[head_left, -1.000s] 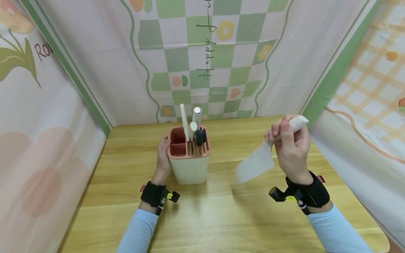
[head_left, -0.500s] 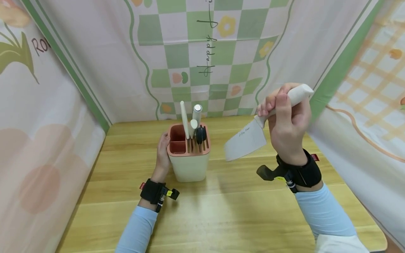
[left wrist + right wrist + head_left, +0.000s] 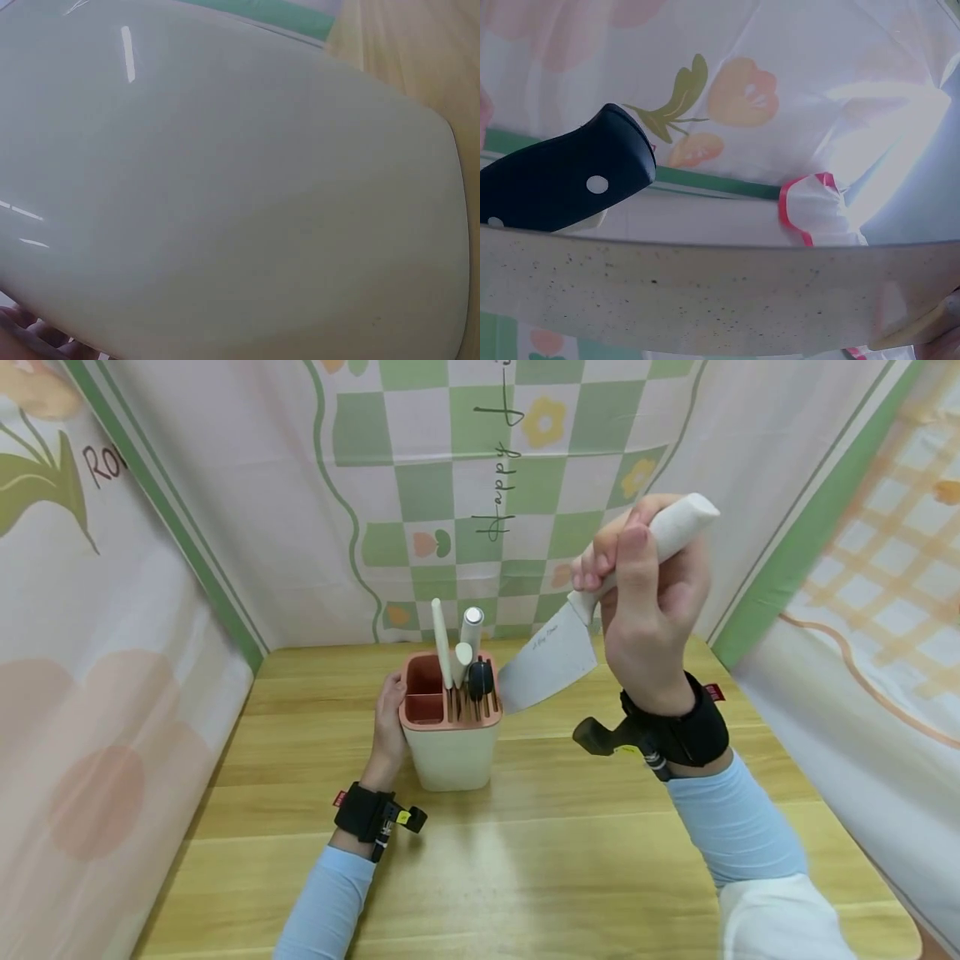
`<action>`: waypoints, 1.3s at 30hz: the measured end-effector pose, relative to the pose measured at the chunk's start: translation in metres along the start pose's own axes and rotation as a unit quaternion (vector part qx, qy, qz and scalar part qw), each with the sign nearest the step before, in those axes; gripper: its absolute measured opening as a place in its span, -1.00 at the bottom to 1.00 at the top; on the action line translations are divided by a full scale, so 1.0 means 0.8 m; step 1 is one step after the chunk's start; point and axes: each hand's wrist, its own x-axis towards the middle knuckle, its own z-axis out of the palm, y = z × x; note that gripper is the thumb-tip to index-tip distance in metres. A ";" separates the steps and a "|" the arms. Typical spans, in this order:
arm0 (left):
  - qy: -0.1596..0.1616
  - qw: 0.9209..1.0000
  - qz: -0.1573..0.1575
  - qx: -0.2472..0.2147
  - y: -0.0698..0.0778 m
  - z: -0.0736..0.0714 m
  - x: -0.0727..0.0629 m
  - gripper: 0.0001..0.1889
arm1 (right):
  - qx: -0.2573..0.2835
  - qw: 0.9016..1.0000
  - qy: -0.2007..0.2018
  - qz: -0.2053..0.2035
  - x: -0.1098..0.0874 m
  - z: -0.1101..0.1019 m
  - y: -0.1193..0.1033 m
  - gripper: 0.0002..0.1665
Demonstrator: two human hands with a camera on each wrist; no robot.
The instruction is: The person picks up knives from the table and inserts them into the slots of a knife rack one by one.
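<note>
A white-handled cleaver (image 3: 551, 652) is gripped by its handle in my right hand (image 3: 648, 593), with the blade slanting down to the left. The blade's far end overlaps the right rim of the knife holder (image 3: 452, 764) in the head view; whether they touch I cannot tell. My left hand (image 3: 388, 718) holds the holder's left side, its fingertips (image 3: 52, 337) partly hidden behind the wall. White handles (image 3: 441, 643) and a black handle (image 3: 480, 679) stick up from the slotted half. The right wrist view has the speckled blade (image 3: 705, 289) crossing in front of the black riveted handle (image 3: 577, 172).
The holder has a pink top with two compartments (image 3: 424, 708) on its left. It stands on a wooden table (image 3: 570, 860). Patterned cloth (image 3: 427, 485) hangs behind and at both sides.
My right hand has risen and moved left with the cleaver, bringing the blade from right of the holder up to its right rim. My left hand stays on the holder.
</note>
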 end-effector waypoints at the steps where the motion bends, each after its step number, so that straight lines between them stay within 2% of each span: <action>1: -0.001 1.000 0.000 0.002 0.000 0.000 0.000 -0.41 | -0.005 1.000 -0.001 -0.004 0.001 0.002 0.002 -0.83; 9: 0.004 1.000 -0.008 0.004 0.002 0.002 0.000 -0.43 | -0.053 0.998 -0.025 -0.017 0.001 0.001 0.035 -0.90; 17: 0.004 1.000 -0.014 0.014 0.003 0.001 -0.004 -0.42 | -0.083 0.996 -0.040 0.014 -0.010 -0.006 0.055 -0.91; 21: 0.004 1.000 -0.007 0.011 0.004 0.001 -0.003 -0.41 | -0.092 0.994 -0.057 0.013 -0.014 -0.007 0.059 -0.97; 24: 0.004 1.000 -0.001 0.016 0.003 0.001 -0.002 -0.41 | -0.102 0.992 -0.073 0.022 -0.019 -0.010 0.064 -0.93; 29: 0.005 1.000 0.004 0.025 0.001 0.001 0.000 -0.41 | -0.110 0.986 -0.111 0.051 -0.029 -0.017 0.076 -0.94; 36: 0.009 1.000 0.003 0.024 0.001 0.000 -0.002 -0.43 | -0.054 0.979 -0.145 0.133 -0.047 -0.028 0.090 -0.75; 39: 0.006 1.000 0.002 0.023 0.002 -0.001 -0.001 -0.43 | -0.049 0.975 -0.155 0.153 -0.056 -0.033 0.095 -0.71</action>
